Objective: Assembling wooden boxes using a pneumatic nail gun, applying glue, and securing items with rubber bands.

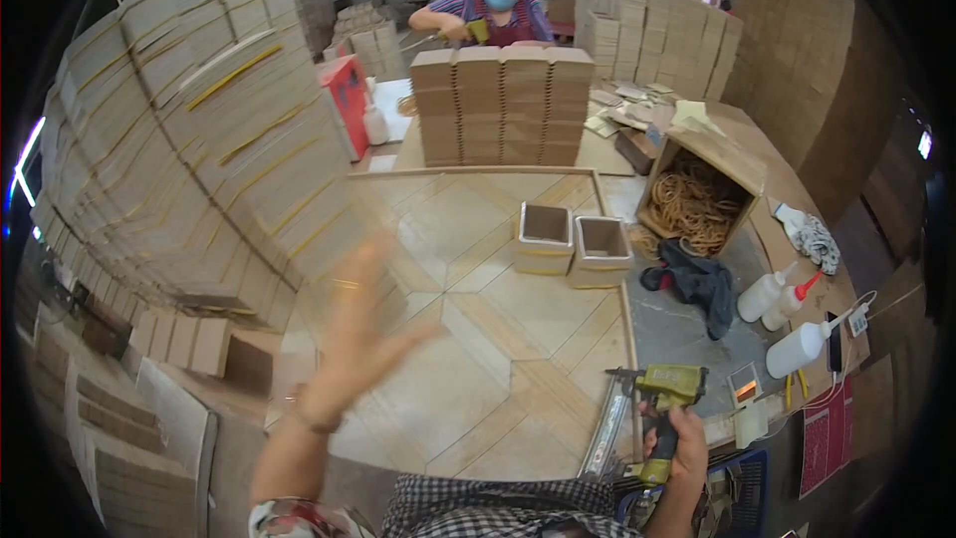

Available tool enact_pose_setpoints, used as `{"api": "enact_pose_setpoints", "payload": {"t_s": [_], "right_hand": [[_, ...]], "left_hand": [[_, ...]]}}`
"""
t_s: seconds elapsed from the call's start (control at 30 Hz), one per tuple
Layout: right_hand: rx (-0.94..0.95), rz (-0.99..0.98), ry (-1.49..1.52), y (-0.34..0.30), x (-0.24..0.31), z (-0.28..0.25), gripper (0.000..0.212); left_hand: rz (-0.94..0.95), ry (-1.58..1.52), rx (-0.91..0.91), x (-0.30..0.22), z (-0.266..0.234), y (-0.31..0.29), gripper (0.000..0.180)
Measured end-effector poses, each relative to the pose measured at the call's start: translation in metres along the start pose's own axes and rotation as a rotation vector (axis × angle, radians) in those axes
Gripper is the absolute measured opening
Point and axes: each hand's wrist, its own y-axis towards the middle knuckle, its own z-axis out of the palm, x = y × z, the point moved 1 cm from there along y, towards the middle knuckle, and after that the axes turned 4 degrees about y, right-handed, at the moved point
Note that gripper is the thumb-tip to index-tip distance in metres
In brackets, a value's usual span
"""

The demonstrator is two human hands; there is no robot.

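Observation:
My left hand (360, 364) is raised over the left part of the wood-patterned work board (478, 418), smeared by motion, its fingers spread and holding nothing. A ring shows on one finger. At the board's lower right, my right hand (685, 443) is wrapped round the handle of a green nail gun (673, 382). The gun's nose points left, and its silver magazine (607, 433) slants down beside the board's edge. Two small open-topped boxes, the left box (545, 257) and the right box (600, 272), stand side by side on the board, with yellowish bands round them.
Tall stacks of banded panels (189, 130) rise on the left. Ahead stands a block of stacked brown pieces (503, 105), with a co-worker (503, 15) behind it. On the right are a tipped box of rubber bands (697, 204), a dark cloth (697, 284), white bottles (797, 349) and a patterned glove (809, 237).

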Motion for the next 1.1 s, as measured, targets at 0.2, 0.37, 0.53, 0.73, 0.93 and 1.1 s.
{"api": "enact_pose_setpoints", "payload": {"t_s": [0.2, 0.37, 0.53, 0.73, 0.93, 1.1], "right_hand": [[0.066, 0.1, -0.023, 0.005, -0.009, -0.021, 0.049], [-0.127, 0.082, -0.221, -0.017, -0.016, -0.026, 0.024], [-0.088, 0.098, -0.19, -0.021, -0.014, -0.023, 0.026], [-0.016, 0.164, -0.115, -0.002, -0.02, -0.05, 0.03], [0.072, 0.056, -0.129, 0.006, -0.007, -0.036, 0.04], [0.119, -0.047, -0.158, -0.015, 0.004, 0.013, 0.037]], "left_hand": [[-0.258, -0.317, 0.435, 0.076, 0.19, 0.031, 0.116], [-0.318, -0.697, 0.655, 0.094, 0.231, 0.064, 0.12], [-0.309, -1.041, 0.771, 0.084, 0.232, 0.076, 0.116], [-0.379, -0.914, 0.608, 0.075, 0.202, 0.036, 0.107], [-0.367, -0.765, 0.544, 0.059, 0.13, -0.052, 0.102], [-0.426, -0.854, 0.581, 0.029, 0.076, -0.109, 0.105]]}}
